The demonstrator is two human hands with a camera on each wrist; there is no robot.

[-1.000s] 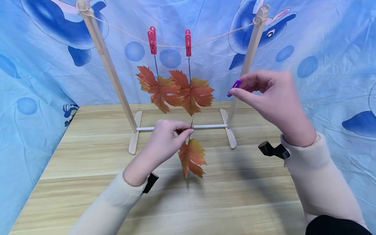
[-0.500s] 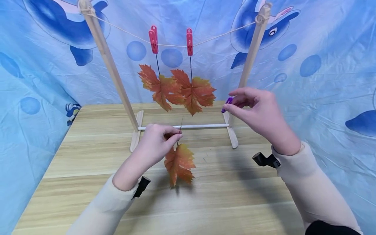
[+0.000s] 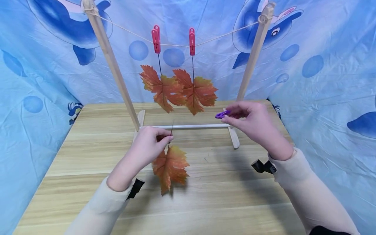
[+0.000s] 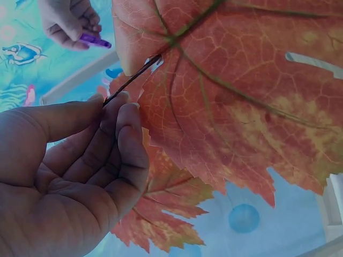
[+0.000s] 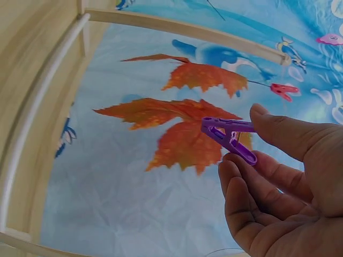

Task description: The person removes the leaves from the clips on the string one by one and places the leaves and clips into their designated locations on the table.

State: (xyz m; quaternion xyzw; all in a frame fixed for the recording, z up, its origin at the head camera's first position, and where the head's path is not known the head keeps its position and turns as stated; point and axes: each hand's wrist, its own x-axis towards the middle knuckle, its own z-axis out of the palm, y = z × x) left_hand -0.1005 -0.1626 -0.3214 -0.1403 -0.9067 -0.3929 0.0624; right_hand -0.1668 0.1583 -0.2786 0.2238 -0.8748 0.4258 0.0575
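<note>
My left hand [image 3: 148, 143] pinches the thin dark stem of an orange-red artificial maple leaf [image 3: 171, 168], which hangs below the fingers over the table. In the left wrist view the stem [image 4: 131, 80] runs between thumb and fingertips. My right hand [image 3: 249, 120] pinches a purple clothespin [image 3: 222, 114] by its handle ends, near the rack's right post; its nose points away from the palm in the right wrist view. Behind the hands, two similar leaves, a left leaf [image 3: 161, 89] and a right leaf [image 3: 195, 93], hang from a string by two red clothespins, one left [image 3: 156, 39] and one right [image 3: 192, 42].
A wooden rack stands at the back of the table [image 3: 220, 202], with a left post [image 3: 113, 70], a right post [image 3: 254, 60] and a white crossbar [image 3: 191, 126] low between them. The string [image 3: 226, 34] sags between the post tops. A blue patterned cloth [image 3: 323, 98] surrounds the table.
My left hand has moved left and a little toward me with its leaf. My right hand has come down and slightly left, and the purple clothespin has turned nearly level.
</note>
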